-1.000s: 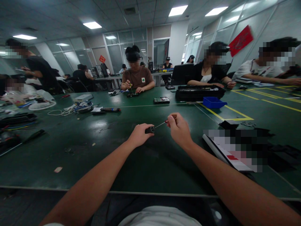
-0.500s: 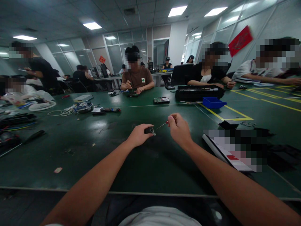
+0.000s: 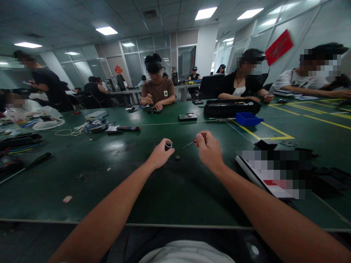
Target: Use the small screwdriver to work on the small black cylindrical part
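My left hand [image 3: 161, 153] is closed round a small dark cylinder [image 3: 168, 146], whose round, light-rimmed opening faces up. Pinched in my right hand [image 3: 207, 146] is a thin screwdriver [image 3: 189, 144] with a red handle, its shaft pointing left toward the cylinder without touching it. A small dark, greyish part [image 3: 177, 157] lies on the green table [image 3: 153, 190] between my hands, just right of the left one.
Ahead lie a circuit-board device [image 3: 188, 117], a long black housing [image 3: 232, 109] and a blue bin [image 3: 249, 119]. A booklet [image 3: 270, 179] is at right; cables [image 3: 95, 125] and tools at left. Several people sit around.
My left hand has moved slightly left and tipped the cylinder upright. The small part at its mouth now lies apart on the table. My right hand has barely moved.
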`<state>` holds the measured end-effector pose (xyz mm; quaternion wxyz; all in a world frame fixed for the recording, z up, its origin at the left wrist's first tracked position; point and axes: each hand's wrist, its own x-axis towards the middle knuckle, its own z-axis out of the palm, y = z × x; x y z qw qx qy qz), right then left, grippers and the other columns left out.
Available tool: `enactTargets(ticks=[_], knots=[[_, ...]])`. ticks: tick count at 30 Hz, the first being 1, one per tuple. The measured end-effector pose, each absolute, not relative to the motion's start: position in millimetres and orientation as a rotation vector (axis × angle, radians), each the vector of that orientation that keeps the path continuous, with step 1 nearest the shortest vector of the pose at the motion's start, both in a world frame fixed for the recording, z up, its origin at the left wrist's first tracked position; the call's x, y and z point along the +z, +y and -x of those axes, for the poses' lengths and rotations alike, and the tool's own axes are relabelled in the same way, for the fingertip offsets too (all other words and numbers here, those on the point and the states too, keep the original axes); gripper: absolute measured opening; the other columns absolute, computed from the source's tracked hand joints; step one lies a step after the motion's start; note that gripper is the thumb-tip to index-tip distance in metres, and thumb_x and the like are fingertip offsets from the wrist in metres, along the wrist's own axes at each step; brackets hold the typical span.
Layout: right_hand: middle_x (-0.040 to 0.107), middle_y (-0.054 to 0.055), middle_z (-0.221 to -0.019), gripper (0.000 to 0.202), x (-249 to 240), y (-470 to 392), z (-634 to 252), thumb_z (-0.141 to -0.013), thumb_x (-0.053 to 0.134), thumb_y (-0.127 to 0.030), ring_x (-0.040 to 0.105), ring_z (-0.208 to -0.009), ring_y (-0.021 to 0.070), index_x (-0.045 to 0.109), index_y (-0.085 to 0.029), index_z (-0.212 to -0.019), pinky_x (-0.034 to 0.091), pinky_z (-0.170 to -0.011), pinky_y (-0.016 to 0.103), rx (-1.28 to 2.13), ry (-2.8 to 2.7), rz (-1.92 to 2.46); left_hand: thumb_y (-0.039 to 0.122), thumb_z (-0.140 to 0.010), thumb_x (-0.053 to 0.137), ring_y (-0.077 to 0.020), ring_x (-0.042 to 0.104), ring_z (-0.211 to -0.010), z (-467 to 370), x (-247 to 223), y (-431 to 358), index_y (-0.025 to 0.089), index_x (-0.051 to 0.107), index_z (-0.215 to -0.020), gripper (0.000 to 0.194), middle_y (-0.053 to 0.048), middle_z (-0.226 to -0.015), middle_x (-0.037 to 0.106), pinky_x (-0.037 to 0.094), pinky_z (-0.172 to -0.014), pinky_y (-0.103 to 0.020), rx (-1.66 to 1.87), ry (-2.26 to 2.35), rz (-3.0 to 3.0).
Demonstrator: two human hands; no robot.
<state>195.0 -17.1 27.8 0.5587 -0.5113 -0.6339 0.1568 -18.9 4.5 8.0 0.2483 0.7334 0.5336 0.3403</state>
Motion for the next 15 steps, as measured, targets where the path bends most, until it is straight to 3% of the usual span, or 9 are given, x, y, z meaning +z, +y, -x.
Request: enactTargets(ticks=[3, 5, 11, 15], knots=[[0.066, 0.004, -0.075, 0.025, 28.4, -17.8, -194.6, -0.097, 0.042, -0.043, 0.061, -0.070, 0.0212, 0.055, -0.023, -0.089, 0.041, -0.066, 0.035, 0.373, -1.499, 1.203, 0.046, -0.089, 0.062, -0.0228, 0.063, -0.087, 15.6, 10.5, 0.6, 0.019, 0.064, -0.101, 0.030, -0.007, -0.095, 0.068, 0.047, -0.078, -0.035, 0.784, 1.443, -2.193], [0.066, 0.004, -0.075, 0.025, 28.9, -18.2, -194.6, -0.097, 0.042, -0.043, 0.061, -0.070, 0.0213, 0.055, -0.023, -0.090, 0.041, -0.066, 0.035, 0.381, -1.500, 1.201, 0.043, -0.090, 0.061, -0.0236, 0.063, -0.091, 13.5, 9.9, -0.6, 0.018, 0.066, -0.099, 0.027, -0.008, -0.098, 0.069, 0.048, -0.081, -0.036, 0.670, 1.426, -2.310], [0.064, 0.003, -0.074, 0.024, 29.4, -18.0, -194.5, -0.097, 0.042, -0.043, 0.062, -0.071, 0.0219, 0.055, -0.023, -0.091, 0.041, -0.066, 0.035, 0.402, -1.502, 1.194, 0.042, -0.097, 0.048, -0.0279, 0.064, -0.106, 8.2, 5.7, -2.3, 0.024, 0.064, -0.129, 0.040, -0.010, -0.118, 0.066, 0.050, -0.087, -0.039, 0.306, 1.499, -2.553], [0.064, 0.003, -0.073, 0.024, 28.0, -16.2, -194.7, -0.097, 0.043, -0.044, 0.062, -0.071, 0.0219, 0.055, -0.023, -0.091, 0.041, -0.066, 0.035, 0.399, -1.500, 1.192, 0.038, -0.097, 0.048, -0.0289, 0.064, -0.106, 5.1, 5.8, -3.3, 0.022, 0.067, -0.126, 0.038, -0.011, -0.120, 0.065, 0.051, -0.087, -0.039, 0.174, 1.486, -2.631]])
